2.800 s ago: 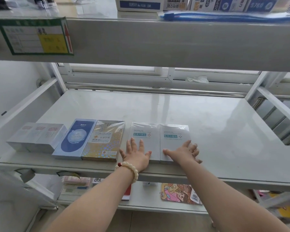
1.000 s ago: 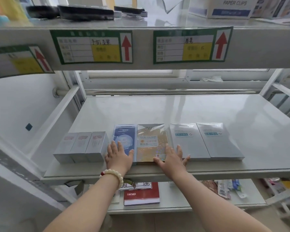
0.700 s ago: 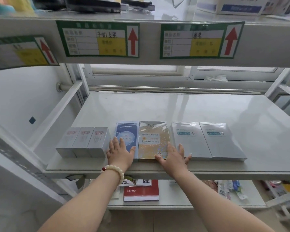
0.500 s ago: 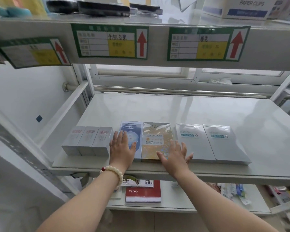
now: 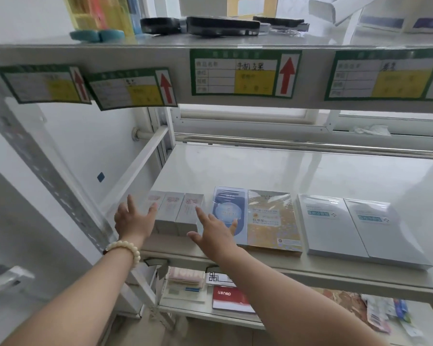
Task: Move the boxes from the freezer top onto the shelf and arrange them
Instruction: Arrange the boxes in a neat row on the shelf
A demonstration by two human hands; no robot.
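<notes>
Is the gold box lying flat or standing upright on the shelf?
Lying flat: the gold box rests on its back on the shelf, printed front facing up.

White metal shelving unit (image 5: 260,171), glossy decks; green-bordered labels (image 5: 243,72) on upper edge. White wall (image 5: 85,146) left; window (image 5: 248,113) behind, apparently daylit. Chrome rail (image 5: 285,144) at rear.

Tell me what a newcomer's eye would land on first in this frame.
Two bare arms reach in from below: the left hand and right hand, fingers spread, flank three small white cartons with pink print at the white shelf's front left. Beside them, to the right, lie a blue flat box and a shiny gold flat box. Above, green-bordered labels with red arrows line the upper shelf's edge.
</notes>
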